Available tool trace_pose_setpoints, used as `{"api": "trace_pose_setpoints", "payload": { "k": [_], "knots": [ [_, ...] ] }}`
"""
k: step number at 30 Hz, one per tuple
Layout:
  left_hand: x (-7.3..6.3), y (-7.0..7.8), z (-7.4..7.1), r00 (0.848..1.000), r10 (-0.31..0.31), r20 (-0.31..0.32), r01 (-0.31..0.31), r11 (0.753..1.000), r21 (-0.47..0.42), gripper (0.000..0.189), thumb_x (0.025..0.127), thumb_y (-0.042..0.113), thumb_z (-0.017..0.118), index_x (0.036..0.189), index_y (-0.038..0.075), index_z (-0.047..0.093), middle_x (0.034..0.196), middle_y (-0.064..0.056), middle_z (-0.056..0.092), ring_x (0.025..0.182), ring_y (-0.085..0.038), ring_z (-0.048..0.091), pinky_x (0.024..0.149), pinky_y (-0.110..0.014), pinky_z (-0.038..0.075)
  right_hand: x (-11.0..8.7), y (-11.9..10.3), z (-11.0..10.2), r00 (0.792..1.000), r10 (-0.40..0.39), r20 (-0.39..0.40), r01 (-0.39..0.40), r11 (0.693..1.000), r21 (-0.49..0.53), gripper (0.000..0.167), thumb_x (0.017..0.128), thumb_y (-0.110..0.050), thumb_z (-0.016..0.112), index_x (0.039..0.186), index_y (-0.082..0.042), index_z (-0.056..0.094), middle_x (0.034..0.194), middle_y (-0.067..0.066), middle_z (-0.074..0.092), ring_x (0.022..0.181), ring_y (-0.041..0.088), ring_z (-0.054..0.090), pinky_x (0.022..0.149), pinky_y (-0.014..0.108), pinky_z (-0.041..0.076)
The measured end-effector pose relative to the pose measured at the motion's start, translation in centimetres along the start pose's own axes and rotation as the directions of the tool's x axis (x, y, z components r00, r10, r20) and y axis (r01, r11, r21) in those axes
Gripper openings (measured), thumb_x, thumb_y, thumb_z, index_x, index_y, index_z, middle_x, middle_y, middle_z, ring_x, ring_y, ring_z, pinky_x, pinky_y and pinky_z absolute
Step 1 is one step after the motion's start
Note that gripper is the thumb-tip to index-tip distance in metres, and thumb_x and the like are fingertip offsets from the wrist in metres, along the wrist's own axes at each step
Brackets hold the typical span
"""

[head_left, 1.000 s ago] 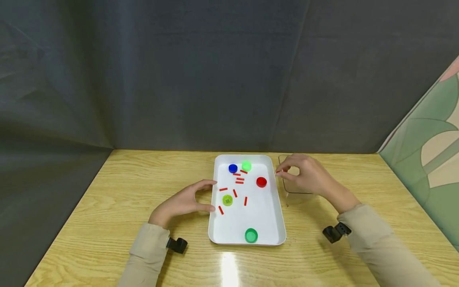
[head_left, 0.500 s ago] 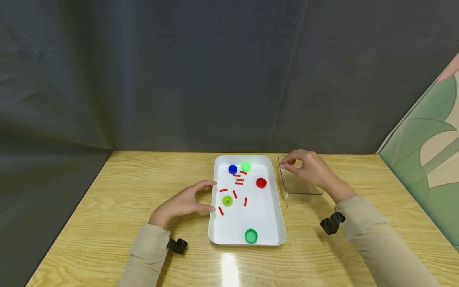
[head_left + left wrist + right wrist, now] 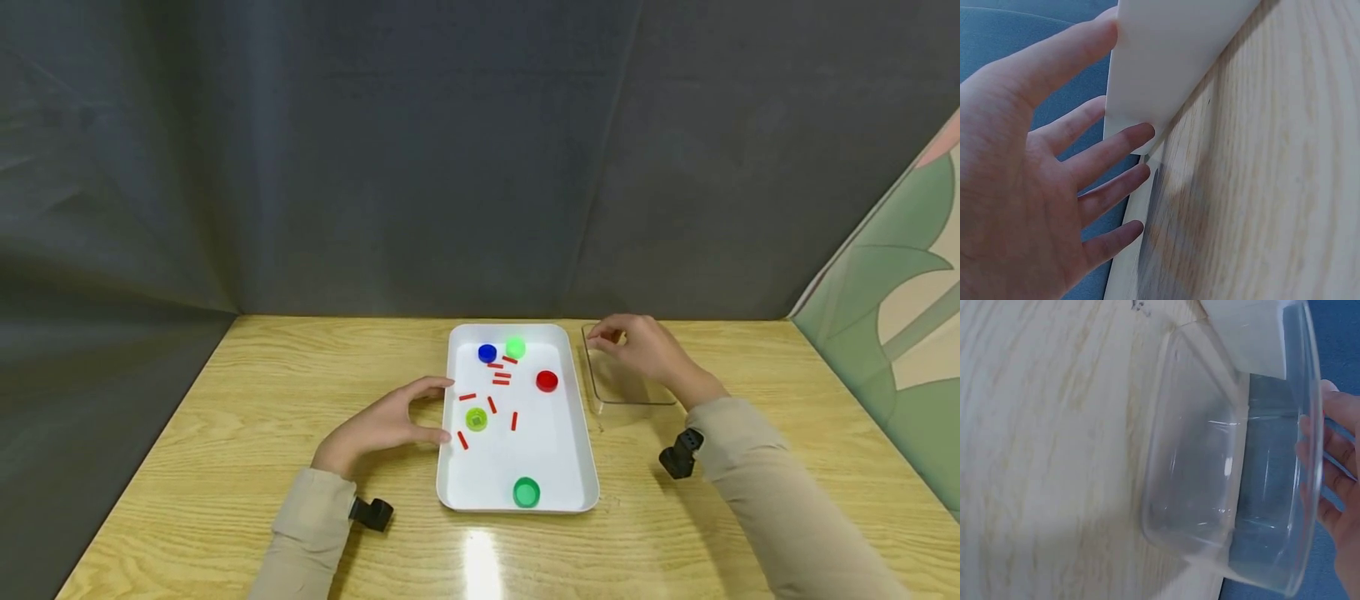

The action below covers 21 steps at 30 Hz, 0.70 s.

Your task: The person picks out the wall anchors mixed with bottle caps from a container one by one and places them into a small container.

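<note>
Beside the white tray (image 3: 564, 496), my left hand (image 3: 378, 429) is spread with relaxed fingers. Thumb and fingertips rest at the tray's left wall, also seen in the left wrist view. Lying in the tray are several short red sticks (image 3: 513, 422) and bottle-cap-like round pieces: blue (image 3: 487, 353), bright green (image 3: 515, 347), red (image 3: 547, 381), yellow-green (image 3: 476, 419) and darker green (image 3: 527, 492). My right hand (image 3: 648, 354) bends its fingers over a clear plastic container (image 3: 626, 403). In the right wrist view these fingers show at its rim; whether they hold anything is hidden.
The container stands close by the tray's right wall, on a wooden table (image 3: 247, 400). A dark cloth (image 3: 420, 167) hangs behind the table, and a leaf-patterned panel (image 3: 900, 292) stands at the right. Black wrist cameras (image 3: 678, 454) sit on both sleeves.
My right hand has moved right from the tray's edge to over the container. The red stick seen at its fingertips a second ago no longer shows. My left hand has stayed in place.
</note>
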<state>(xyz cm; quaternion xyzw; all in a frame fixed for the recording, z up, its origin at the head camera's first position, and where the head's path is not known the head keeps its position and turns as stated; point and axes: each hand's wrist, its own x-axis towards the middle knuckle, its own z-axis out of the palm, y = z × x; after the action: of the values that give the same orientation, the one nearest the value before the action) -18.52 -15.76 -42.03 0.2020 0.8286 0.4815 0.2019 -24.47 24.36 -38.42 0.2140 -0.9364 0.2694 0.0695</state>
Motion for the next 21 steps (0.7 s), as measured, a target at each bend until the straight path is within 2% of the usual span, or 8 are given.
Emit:
{"api": "trace_pose_setpoints", "payload": {
  "k": [9,21],
  "knots": [
    [-0.11,0.06,0.04,1.0,-0.004,0.0,0.004,1.0,-0.011,0.079,0.081,0.027,0.084,0.148,0.017,0.044,0.147,-0.01,0.046,0.136,-0.028,0.041,0.107,-0.051,0.037,-0.09,0.73,0.51,0.996,0.046,0.071,-0.043,0.998,-0.047,0.011,0.093,-0.017,0.071,0.099,-0.009,0.076,0.083,-0.002,0.067,0.077,0.016,0.058,0.067,0.035,0.046],
    [-0.2,0.18,-0.04,1.0,0.002,-0.003,-0.002,1.0,-0.002,0.079,0.081,0.028,0.084,0.148,0.017,0.044,0.146,-0.01,0.047,0.134,-0.028,0.043,0.107,-0.051,0.038,-0.45,0.92,0.8,0.995,0.081,0.051,-0.077,0.994,-0.078,0.011,0.094,-0.018,0.069,0.1,-0.012,0.076,0.085,-0.001,0.067,0.077,0.017,0.058,0.065,0.035,0.045]
  ]
}}
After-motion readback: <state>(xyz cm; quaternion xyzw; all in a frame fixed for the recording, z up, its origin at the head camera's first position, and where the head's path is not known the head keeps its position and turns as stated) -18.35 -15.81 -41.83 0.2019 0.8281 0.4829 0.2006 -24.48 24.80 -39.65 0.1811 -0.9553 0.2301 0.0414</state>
